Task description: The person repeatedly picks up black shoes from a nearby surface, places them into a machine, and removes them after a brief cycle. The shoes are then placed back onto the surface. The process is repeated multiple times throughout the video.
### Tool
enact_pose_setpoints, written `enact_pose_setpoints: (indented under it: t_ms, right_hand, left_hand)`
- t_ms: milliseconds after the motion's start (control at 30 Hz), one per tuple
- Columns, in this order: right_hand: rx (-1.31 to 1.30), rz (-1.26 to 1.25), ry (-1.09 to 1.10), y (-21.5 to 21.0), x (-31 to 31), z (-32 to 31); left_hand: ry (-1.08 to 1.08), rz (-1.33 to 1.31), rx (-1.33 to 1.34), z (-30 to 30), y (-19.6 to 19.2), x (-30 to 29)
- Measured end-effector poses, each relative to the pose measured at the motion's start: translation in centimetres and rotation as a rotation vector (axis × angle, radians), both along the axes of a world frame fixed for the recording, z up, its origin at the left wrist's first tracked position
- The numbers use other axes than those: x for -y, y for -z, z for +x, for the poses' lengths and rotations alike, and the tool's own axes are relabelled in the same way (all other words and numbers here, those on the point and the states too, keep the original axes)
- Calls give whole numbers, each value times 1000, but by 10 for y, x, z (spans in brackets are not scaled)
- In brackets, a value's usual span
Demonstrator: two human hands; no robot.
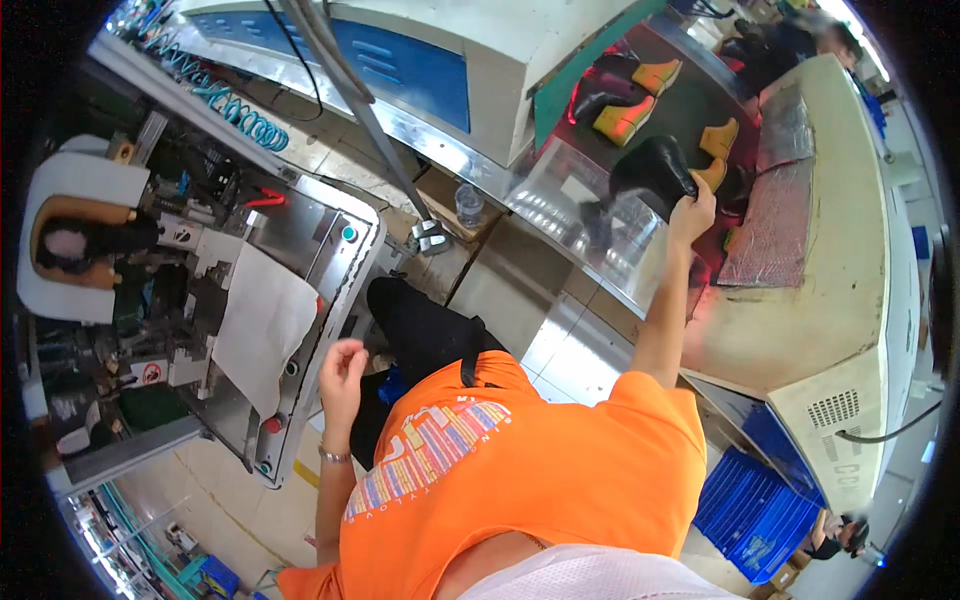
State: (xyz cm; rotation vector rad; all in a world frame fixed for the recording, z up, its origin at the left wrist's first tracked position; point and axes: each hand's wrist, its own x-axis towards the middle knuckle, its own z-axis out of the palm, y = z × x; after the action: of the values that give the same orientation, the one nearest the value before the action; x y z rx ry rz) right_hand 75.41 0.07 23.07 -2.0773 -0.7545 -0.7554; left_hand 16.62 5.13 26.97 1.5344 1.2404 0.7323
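My right hand [692, 208] reaches out over the conveyor belt [690, 110] and grips a black shoe upper on a yellow last [655, 172] by its heel end. Several more black uppers on yellow lasts [628, 105] ride the belt beyond it. My left hand [343, 372] hangs in the air with loosely curled fingers and holds nothing. It is beside the edge of a grey shoe machine [300, 300] covered by a white cloth [262, 325]. I wear an orange shirt and black trousers.
A white and blue machine housing [420, 60] stands behind the belt, and a beige cabinet [840, 300] on the right. A blue crate [760, 505] sits on the floor at the lower right. A teal coiled hose [235, 110] hangs at the upper left. Another person is at the far right.
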Motion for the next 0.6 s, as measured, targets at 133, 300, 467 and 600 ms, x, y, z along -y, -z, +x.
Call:
enact_pose_setpoints:
  t_ms: [133, 300, 467, 600]
  right_hand:
    - [-17, -90, -547, -96, -20, -87]
    - [91, -158, -1102, -172, -51, -202]
    - [387, -118, -1574, -205, -66, -308]
    - [578, -98, -1771, -224, -71, -374]
  left_hand:
    - [106, 141, 74, 40, -38, -40]
    - [270, 116, 106, 81, -83, -80]
    - [371, -308, 359, 32, -97, -107]
    - [367, -540, 661, -39, -120, -92]
